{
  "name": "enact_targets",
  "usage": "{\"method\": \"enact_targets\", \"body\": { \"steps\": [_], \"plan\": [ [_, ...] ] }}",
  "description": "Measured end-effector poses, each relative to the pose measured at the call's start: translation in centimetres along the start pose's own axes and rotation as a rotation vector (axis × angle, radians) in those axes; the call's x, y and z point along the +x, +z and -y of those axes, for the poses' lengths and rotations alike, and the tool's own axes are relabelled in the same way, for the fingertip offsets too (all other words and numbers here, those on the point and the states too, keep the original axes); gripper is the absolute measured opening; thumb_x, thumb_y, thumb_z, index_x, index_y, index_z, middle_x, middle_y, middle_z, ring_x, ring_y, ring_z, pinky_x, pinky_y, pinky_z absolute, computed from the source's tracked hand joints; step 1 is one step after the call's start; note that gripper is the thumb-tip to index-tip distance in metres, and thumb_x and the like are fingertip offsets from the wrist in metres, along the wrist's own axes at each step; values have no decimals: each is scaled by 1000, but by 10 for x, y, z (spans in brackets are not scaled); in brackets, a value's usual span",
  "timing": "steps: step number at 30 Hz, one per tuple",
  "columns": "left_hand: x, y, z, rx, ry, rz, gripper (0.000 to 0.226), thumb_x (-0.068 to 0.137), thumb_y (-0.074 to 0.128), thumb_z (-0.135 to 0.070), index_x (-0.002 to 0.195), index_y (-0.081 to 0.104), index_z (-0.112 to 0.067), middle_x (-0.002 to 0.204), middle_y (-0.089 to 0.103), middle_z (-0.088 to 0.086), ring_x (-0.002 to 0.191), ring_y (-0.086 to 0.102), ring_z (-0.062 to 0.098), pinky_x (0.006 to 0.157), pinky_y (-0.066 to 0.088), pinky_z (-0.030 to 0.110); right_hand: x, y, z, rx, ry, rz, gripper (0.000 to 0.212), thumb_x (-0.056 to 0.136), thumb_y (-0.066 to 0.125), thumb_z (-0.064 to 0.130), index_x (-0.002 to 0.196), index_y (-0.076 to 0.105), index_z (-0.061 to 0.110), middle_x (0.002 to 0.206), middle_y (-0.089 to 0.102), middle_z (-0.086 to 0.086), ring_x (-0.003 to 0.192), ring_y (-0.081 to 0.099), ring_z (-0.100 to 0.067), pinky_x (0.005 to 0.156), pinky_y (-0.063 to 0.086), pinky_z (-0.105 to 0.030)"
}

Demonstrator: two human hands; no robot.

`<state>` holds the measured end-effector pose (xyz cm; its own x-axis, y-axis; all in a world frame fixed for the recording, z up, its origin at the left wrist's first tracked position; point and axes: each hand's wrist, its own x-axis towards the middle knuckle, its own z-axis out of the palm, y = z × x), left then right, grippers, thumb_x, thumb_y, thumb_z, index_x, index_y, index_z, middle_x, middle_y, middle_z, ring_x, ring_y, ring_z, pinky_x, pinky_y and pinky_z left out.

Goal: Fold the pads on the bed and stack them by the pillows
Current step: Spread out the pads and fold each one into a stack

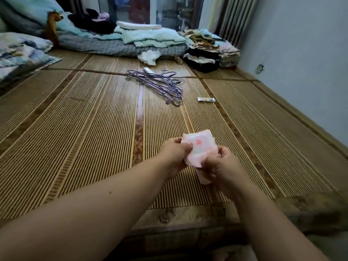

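A pale pink pad [197,147] with a small red mark is held just above the bamboo mat [94,138], near the bed's front edge. My left hand [175,153] pinches its left side. My right hand [222,166] grips its lower right part, and a pink end hangs below that hand. A patterned pillow [20,53] lies at the far left, with a light blue pillow [32,14] behind it. Part of the pad is hidden by my fingers.
Purple wire hangers [160,83] lie in a heap mid-mat, with a small silver packet [206,99] to their right. Folded teal towels [150,37], dark clothes [94,22] and a stack of cloths [209,51] sit along the far edge. A wall [301,63] bounds the right side.
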<state>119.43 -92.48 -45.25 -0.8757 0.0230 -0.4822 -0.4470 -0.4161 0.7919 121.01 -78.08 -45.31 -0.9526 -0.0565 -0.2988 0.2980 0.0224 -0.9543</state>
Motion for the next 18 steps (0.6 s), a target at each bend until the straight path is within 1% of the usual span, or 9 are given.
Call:
{"method": "enact_targets", "body": {
  "steps": [1,2,4,6,8,10,13,16,18],
  "plan": [
    [6,9,1,88,16,19,33,91,55,-4,123,51,-8,110,65,18,88,70,31,65,61,40,5,-11,1,-13,29,-16,33,81,63,2,110,55,15,99,69,-12,85,70,-27,63,58,-39],
    [10,17,3,173,21,30,33,90,57,-5,122,52,-9,110,64,17,90,69,31,68,61,42,10,-21,2,-31,54,-35,25,83,63,6,107,57,15,99,70,-12,87,71,-29,61,58,-37],
    [21,29,8,305,13,23,28,88,60,-7,116,55,-9,110,64,16,91,68,31,72,61,43,21,-39,1,-120,85,-104,13,87,63,13,100,62,13,95,71,-12,81,72,-28,54,57,-33],
    [32,38,15,451,29,-29,21,86,64,-10,106,57,-11,109,65,15,92,68,31,77,60,45,33,-50,-2,-222,92,-164,10,87,63,10,97,65,13,89,71,-12,77,72,-27,56,60,-36],
    [41,41,23,602,67,-101,20,84,67,-12,103,59,-13,106,65,12,93,66,29,81,58,45,42,-54,-7,-339,96,-195,12,85,66,8,96,66,12,83,70,-8,74,70,-24,57,60,-36],
    [49,42,30,673,83,-154,26,84,68,-14,108,60,-11,106,66,11,94,65,28,83,57,44,51,-54,-10,-467,109,-210,17,81,70,10,96,64,16,81,67,-3,76,69,-23,62,60,-38],
    [56,38,36,750,93,-187,32,82,70,-17,112,61,-11,105,66,9,91,65,24,82,57,41,57,-53,-16,-578,116,-218,31,78,74,14,106,63,15,83,63,-1,81,68,-23,71,60,-42],
    [60,34,38,821,105,-194,35,81,72,-24,111,58,-13,99,64,3,86,63,20,76,56,35,62,-57,-19,-604,127,-206,41,75,77,16,112,62,12,95,66,-5,85,67,-23,75,59,-41],
    [62,32,39,848,83,-185,41,81,72,-30,114,56,-13,99,61,3,89,62,20,80,54,36,64,-61,-19,-522,126,-192,47,74,78,12,117,60,11,109,66,-11,90,66,-24,79,58,-44]
  ]
}}
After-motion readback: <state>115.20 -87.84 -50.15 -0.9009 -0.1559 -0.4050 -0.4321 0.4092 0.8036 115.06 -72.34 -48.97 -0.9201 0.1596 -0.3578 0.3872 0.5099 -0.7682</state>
